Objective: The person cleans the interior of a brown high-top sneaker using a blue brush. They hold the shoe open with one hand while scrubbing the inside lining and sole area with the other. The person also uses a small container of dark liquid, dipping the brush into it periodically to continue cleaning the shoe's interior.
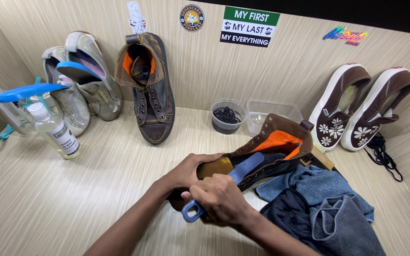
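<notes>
Two hands work one worn brown high-top boot (266, 147), lying sideways, toe leftward: left hand (191, 170) cups its toe; right hand (219, 196), nearer the viewer, grips a blue-handled brush (240, 173) angled along it.

A worn brown boot (149, 90) leans on the wall at 11 o'clock, with 2 pale sneakers (82, 80) and 2 clear bottles (53, 130) further left. At 2 o'clock stand 2 brown flowered slip-ons (364, 106); 2 plastic tubs (250, 116) sit at 12, blue-grey cloths (326, 206) at 4.
</notes>
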